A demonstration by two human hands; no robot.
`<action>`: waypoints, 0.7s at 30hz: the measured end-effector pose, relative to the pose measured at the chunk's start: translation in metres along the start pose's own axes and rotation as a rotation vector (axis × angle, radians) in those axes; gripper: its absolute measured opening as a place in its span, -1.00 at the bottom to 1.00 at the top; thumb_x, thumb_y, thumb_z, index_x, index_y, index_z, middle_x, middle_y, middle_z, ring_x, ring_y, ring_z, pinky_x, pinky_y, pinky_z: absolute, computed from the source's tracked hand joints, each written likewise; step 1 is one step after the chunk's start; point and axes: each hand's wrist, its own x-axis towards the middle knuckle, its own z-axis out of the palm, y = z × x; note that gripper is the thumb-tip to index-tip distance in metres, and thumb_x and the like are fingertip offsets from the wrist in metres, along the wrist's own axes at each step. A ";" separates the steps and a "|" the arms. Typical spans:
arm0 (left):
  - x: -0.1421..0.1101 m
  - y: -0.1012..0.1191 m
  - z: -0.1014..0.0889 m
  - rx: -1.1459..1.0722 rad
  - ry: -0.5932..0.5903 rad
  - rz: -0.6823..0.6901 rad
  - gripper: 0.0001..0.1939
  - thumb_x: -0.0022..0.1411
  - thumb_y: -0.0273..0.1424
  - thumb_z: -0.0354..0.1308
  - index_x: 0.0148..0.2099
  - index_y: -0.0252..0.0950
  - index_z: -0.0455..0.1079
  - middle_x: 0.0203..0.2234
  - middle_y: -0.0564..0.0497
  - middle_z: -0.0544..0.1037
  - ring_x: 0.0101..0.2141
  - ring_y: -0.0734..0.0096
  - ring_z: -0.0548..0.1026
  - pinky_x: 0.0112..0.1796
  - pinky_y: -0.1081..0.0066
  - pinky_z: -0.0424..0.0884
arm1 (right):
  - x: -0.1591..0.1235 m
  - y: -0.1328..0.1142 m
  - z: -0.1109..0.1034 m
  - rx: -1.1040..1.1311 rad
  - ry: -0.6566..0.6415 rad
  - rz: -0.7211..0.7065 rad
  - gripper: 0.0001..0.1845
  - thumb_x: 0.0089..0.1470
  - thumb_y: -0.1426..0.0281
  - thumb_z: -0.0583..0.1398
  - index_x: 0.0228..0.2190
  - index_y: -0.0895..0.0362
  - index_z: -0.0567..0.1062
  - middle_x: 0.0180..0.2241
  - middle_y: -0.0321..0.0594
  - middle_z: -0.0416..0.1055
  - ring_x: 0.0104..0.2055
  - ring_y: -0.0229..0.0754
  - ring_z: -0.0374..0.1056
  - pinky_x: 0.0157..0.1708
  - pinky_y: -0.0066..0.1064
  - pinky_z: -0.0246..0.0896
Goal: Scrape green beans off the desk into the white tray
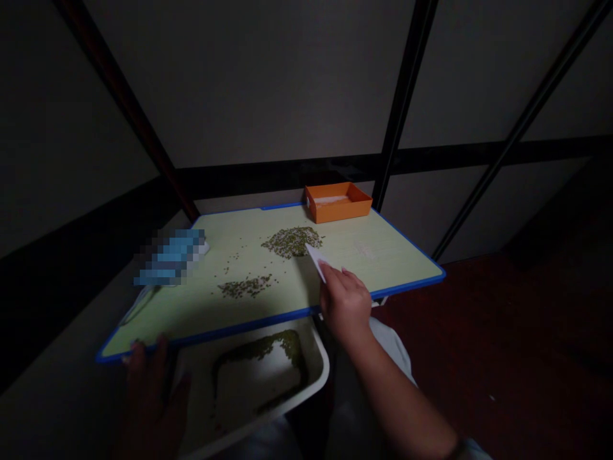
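Observation:
My right hand point(343, 301) is closed on a small white card point(317, 260), whose tip touches the right edge of a pile of green beans point(291, 241) on the pale green table point(383, 255). A second, thinner scatter of green beans point(245, 287) lies nearer the front edge. My left hand point(148, 390) grips the left rim of a white tray point(313, 358) held just below the table's front edge. The tray holds a band of green beans point(268, 348).
An orange box point(338, 202) stands at the table's far edge. A blurred blue object point(171, 257) lies on the table's left side. The table has a blue rim point(249, 324). Dark poles and a pale wall rise behind. Dark floor lies to the right.

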 end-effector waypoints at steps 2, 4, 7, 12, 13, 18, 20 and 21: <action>0.001 -0.004 0.002 -0.001 0.008 0.003 -0.16 0.15 0.06 -0.15 0.34 -0.34 0.04 0.45 -0.19 -0.18 0.40 0.15 -0.26 0.34 0.04 -0.16 | 0.004 0.011 0.000 -0.048 0.030 0.059 -0.53 0.07 0.57 0.07 0.00 0.17 0.53 -0.17 -0.01 0.63 -0.17 -0.04 0.54 -0.07 -0.20 0.40; 0.002 -0.006 0.003 -0.001 0.009 0.006 -0.18 0.15 0.05 -0.13 0.34 -0.30 0.04 0.45 -0.16 -0.19 0.40 0.15 -0.26 0.34 0.03 -0.18 | 0.007 0.020 0.000 -0.084 0.062 0.110 -0.54 0.07 0.57 0.07 -0.03 0.14 0.55 -0.20 -0.04 0.63 -0.21 -0.05 0.55 -0.10 -0.23 0.41; 0.002 -0.005 0.004 0.001 0.006 0.010 -0.18 0.17 0.04 -0.14 0.34 -0.36 0.05 0.44 -0.21 -0.19 0.40 0.09 -0.25 0.34 0.00 -0.17 | 0.010 0.032 -0.002 -0.114 0.099 0.173 -0.59 0.09 0.54 0.07 -0.08 0.16 0.58 -0.25 -0.02 0.64 -0.26 -0.04 0.55 -0.15 -0.23 0.42; -0.001 0.001 0.002 0.000 0.003 0.015 -0.17 0.19 0.04 -0.18 0.35 -0.39 0.01 0.44 -0.23 -0.20 0.41 0.07 -0.23 0.34 0.01 -0.13 | 0.012 0.037 -0.010 -0.035 0.194 0.170 -0.64 0.15 0.50 0.06 -0.10 0.15 0.57 -0.21 0.00 0.62 -0.24 -0.03 0.55 -0.12 -0.19 0.42; -0.001 0.003 0.002 0.002 0.000 0.014 -0.17 0.19 0.05 -0.19 0.35 -0.40 0.01 0.44 -0.23 -0.20 0.41 0.07 -0.23 0.34 0.01 -0.13 | 0.012 0.035 -0.011 0.034 0.201 0.164 -0.66 0.17 0.48 0.05 -0.11 0.13 0.56 -0.20 -0.03 0.62 -0.21 -0.05 0.55 -0.11 -0.21 0.41; -0.004 0.005 0.000 0.009 -0.002 0.003 -0.20 0.22 0.02 -0.17 0.35 -0.37 0.01 0.44 -0.22 -0.20 0.40 0.07 -0.25 0.34 -0.04 -0.15 | 0.021 0.017 -0.009 0.454 0.095 0.230 -0.78 0.23 0.37 0.08 -0.28 0.10 0.53 -0.37 -0.19 0.59 -0.35 -0.16 0.51 -0.33 -0.42 0.38; -0.004 0.004 0.000 0.004 0.000 0.007 -0.22 0.22 0.00 -0.14 0.35 -0.34 0.01 0.45 -0.20 -0.21 0.40 0.06 -0.23 0.34 -0.05 -0.12 | 0.025 0.012 -0.007 0.561 0.027 0.277 -0.80 0.22 0.36 0.09 -0.33 0.11 0.51 -0.42 -0.23 0.56 -0.40 -0.19 0.47 -0.39 -0.46 0.34; -0.004 0.003 0.000 0.001 0.003 0.011 -0.23 0.22 0.00 -0.14 0.35 -0.34 0.01 0.45 -0.20 -0.21 0.40 0.06 -0.23 0.34 -0.05 -0.12 | 0.027 0.010 -0.005 0.595 0.001 0.302 -0.80 0.21 0.35 0.10 -0.35 0.11 0.51 -0.44 -0.24 0.55 -0.41 -0.20 0.46 -0.40 -0.47 0.32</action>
